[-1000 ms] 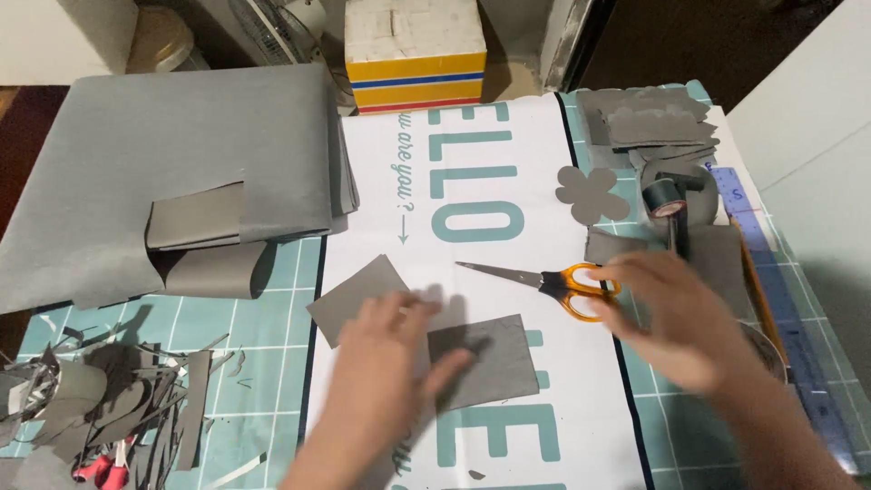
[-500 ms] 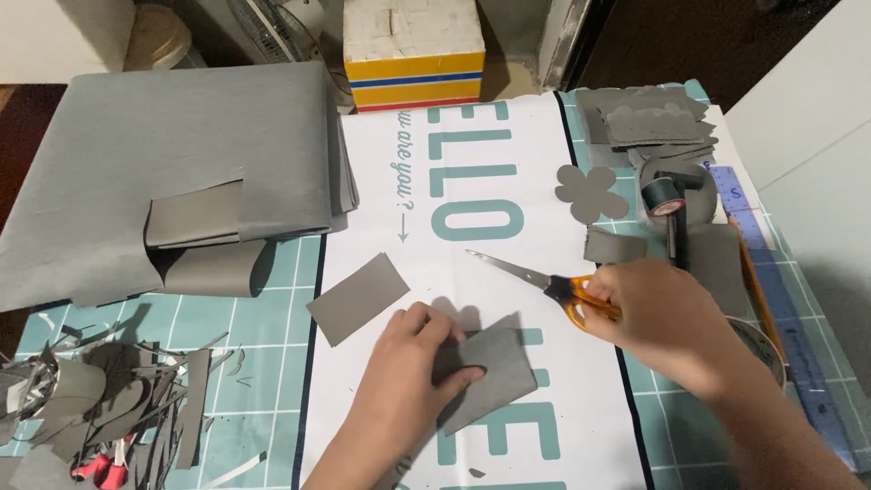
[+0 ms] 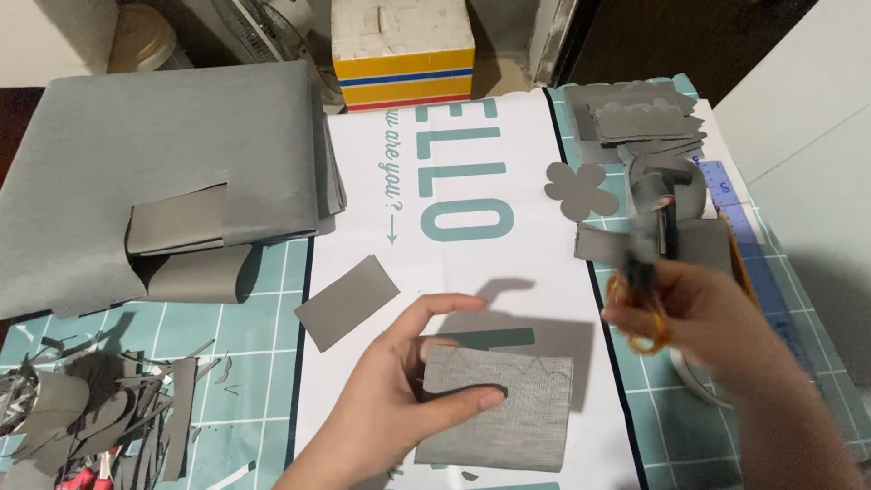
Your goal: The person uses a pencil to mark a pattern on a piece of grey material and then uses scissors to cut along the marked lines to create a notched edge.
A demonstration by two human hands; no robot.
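Under the left hand (image 3: 381,413), the grey piece (image 3: 499,408) looks matt, finely woven cloth; scissors (image 3: 646,290) in the right hand (image 3: 717,331) have orange plastic handles.

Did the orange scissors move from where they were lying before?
Yes. The scissors have left the white poster; the right hand holds them up, blurred, further right over the poster's dark edge.

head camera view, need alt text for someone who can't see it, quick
Seen from above, a person's left hand lifts a grey fabric rectangle while the right hand holds orange-handled scissors, blurred, blades pointing up. They work over a white printed sheet on a teal cutting mat, with a smaller grey piece, a grey flower cutout and grey scraps around.
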